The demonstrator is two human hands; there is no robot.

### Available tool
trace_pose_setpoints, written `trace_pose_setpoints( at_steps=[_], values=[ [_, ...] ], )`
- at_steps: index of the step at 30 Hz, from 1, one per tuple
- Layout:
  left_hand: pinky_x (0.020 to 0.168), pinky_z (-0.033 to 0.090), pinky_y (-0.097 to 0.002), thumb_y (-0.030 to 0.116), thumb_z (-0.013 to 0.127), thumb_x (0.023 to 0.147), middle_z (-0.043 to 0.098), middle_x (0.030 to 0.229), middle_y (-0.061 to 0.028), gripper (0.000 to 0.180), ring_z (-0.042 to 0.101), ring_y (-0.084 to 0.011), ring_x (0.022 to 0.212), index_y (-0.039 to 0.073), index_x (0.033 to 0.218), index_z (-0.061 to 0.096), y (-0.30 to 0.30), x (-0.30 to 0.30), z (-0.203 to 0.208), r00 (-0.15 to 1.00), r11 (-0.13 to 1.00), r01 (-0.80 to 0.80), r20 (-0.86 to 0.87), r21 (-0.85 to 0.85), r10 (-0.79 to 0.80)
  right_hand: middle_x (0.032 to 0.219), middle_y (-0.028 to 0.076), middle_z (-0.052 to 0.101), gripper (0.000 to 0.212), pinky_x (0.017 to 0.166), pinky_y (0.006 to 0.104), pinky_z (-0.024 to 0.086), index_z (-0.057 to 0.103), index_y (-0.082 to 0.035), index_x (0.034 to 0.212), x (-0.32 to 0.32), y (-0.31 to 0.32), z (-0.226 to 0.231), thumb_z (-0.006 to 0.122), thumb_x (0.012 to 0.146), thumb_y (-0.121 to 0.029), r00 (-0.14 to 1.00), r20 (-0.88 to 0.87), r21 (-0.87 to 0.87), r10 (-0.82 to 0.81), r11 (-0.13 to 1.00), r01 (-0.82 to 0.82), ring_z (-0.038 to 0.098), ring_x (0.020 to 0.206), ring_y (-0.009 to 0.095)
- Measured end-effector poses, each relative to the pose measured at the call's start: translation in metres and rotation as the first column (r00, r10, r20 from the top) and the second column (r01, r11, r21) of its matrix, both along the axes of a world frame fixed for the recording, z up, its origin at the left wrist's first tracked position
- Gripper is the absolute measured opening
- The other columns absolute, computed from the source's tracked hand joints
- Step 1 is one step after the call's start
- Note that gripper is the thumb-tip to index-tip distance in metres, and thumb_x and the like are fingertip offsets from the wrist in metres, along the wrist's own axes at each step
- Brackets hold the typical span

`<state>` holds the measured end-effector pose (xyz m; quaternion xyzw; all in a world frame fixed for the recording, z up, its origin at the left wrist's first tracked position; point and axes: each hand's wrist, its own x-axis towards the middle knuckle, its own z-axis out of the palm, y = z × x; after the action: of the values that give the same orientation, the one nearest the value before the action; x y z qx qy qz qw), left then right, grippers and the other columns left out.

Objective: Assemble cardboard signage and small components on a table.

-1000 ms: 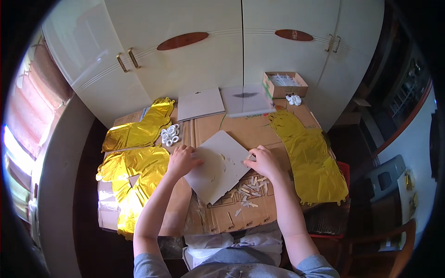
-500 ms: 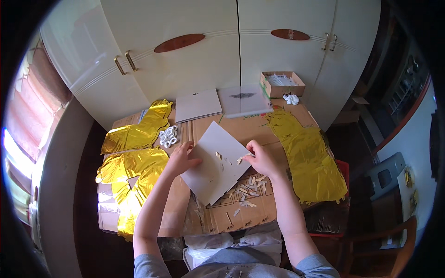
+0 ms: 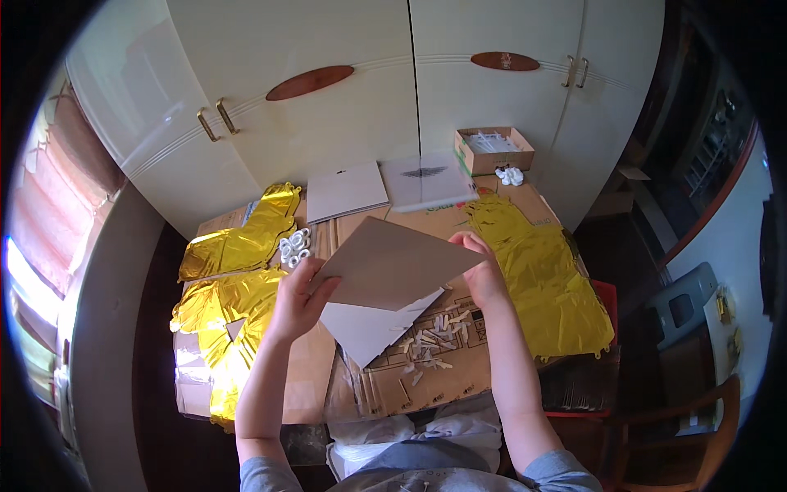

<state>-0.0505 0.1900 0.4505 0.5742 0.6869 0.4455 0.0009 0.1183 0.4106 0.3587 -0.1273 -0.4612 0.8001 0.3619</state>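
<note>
A square grey-brown board is raised above the cardboard, gripped at its left edge by my left hand. At the board's right corner my right hand is closed on it. Beneath the raised board lies another white sheet or board, partly covered. Several small pale paper-like strips are scattered just right of it, below my right hand. White rings are heaped behind my left hand. Gold foil sheets spread out beside my left forearm, and another yellow-gold foil sheet lies to the right of my right hand.
Flattened cardboard covers the work surface. At the back rest a stack of light boards, a clear sheet with a dark print, a box of white sticks and a white bundle. Pale cabinets stand behind.
Both hands have lifted the top board off the white one and tilted it, so its grey-brown face shows. The loose bits that lay on it are no longer seen there.
</note>
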Motion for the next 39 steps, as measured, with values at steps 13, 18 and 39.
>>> trace_pose_setpoints(
  at_steps=[13,18,39],
  values=[
    [0.066,0.044,-0.0214,0.003,0.062,0.076,0.06,0.082,-0.0004,0.016,0.054,-0.0071,0.077,0.0,0.091,0.059,-0.016,-0.033,-0.081,0.783,0.985,0.128,0.597,0.119,-0.174,0.082,0.003,0.062,0.01,0.07,0.0207,0.046,0.06,0.001,0.088,-0.021,-0.031,-0.012,0.058,0.079,0.0,0.983,0.1,0.387,0.156,0.904,-0.183,0.057,0.075,0.009],
    [0.061,0.042,-0.0198,0.003,0.062,0.077,0.058,0.081,0.0008,0.014,0.051,-0.0056,0.071,0.001,0.091,0.059,-0.017,-0.039,-0.1,0.717,0.978,0.094,0.669,0.188,-0.197,0.08,0.003,0.062,0.01,0.068,0.0197,0.046,0.061,-0.001,0.088,-0.021,-0.029,-0.013,0.06,0.078,-0.001,0.967,0.105,0.323,0.231,0.912,-0.252,0.058,0.073,0.007],
    [0.068,0.042,-0.0222,-0.004,0.057,0.076,0.059,0.083,-0.0017,0.011,0.054,-0.0088,0.077,0.0,0.086,0.06,-0.012,-0.014,-0.1,0.864,0.97,-0.073,0.5,0.231,-0.054,0.073,0.009,0.062,0.011,0.055,0.0256,0.046,0.061,-0.003,0.08,-0.037,-0.055,-0.015,0.065,0.07,-0.002,0.813,-0.151,0.785,-0.563,0.431,0.445,0.06,0.062,0.018]
  ],
)
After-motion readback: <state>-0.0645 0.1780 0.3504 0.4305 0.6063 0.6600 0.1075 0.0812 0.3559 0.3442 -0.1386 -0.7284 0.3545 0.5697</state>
